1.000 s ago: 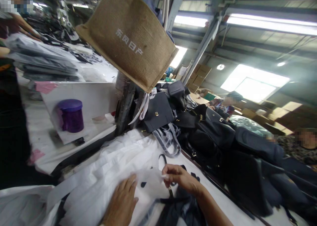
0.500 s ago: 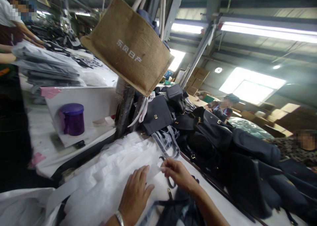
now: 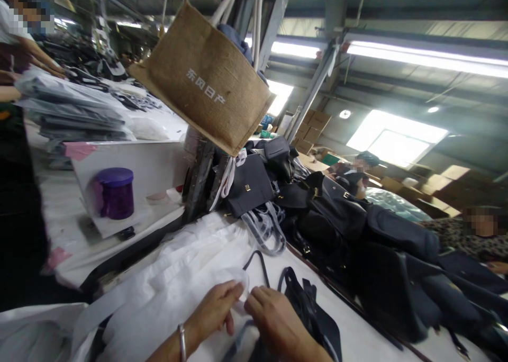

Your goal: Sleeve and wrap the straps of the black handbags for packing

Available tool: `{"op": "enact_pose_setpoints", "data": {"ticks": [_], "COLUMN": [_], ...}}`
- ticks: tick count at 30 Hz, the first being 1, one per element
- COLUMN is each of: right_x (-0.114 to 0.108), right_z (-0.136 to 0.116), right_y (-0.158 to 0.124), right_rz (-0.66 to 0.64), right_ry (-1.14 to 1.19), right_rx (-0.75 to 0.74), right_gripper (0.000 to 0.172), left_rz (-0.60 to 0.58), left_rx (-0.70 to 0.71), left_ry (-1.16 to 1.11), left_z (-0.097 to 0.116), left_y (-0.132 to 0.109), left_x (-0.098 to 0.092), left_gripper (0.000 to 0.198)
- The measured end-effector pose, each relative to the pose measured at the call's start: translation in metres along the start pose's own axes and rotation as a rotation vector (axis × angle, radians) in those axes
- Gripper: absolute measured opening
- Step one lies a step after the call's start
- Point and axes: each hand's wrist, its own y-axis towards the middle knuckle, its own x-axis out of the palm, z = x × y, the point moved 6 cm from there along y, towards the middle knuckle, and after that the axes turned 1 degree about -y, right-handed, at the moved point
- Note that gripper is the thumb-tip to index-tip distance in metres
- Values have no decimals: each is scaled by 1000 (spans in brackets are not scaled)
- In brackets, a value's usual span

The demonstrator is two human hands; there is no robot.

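Note:
My left hand (image 3: 216,310) pinches the edge of a thin white fabric bag (image 3: 234,278) lying on a pile of white bags (image 3: 178,277) on the table. My right hand (image 3: 273,322) is beside it, fingers curled and touching the same white piece, its palm over a dark navy handbag (image 3: 317,325) whose straps loop out toward the far side. A bracelet sits on my left wrist. What the right fingers grip is hidden under the hand.
A burlap tote (image 3: 206,81) hangs overhead. A heap of dark handbags (image 3: 341,214) fills the table's right side. A purple jar (image 3: 115,192) stands on a white shelf to the left. Other people work at left and far right. Cardboard boxes are stacked behind.
Both hands have drawn closer together and toward me. My left hand went from lying flat on the white pile to pinching the white piece; the dark handbag's straps now show more.

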Motion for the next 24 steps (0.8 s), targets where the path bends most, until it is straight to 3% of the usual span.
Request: {"op": "enact_pose_setpoints", "data": {"ticks": [3,5,8,10,13,15,18,21,24], "right_x": [14,24,27,17,9,18,26,25,24], "right_z": [-20,-28,-26,-11,26,29,8,1,3], "right_y": [-2,-2,-3,-3,-10,-13,-5,3,7], "right_rz": [0,-19,-91,-73,84,15,-188,-83,-15], "right_ry": [-73,-66,226,639,1251,1560,1828,1925,1955], "right_rx": [-171,-184,-138,20,517,736,660,609,649], "right_gripper": [6,4,6,20,44,60,62,41,34], "left_rz": [74,127,175,173,100,24,-33,-96,-177], "left_rx": [-42,-49,-25,9,69,115,227,326,302], "left_ry": [-33,-56,-70,-60,-14,68,254,390,424], "left_z": [2,5,12,18,27,32,37,37,30], "left_y": [3,6,6,0,-16,-28,-44,-54,-59], "left_x": [-3,-5,-11,-14,-13,-9,-6,-3,-1], "left_gripper": [52,49,43,39,32,28,33,34,32]}}
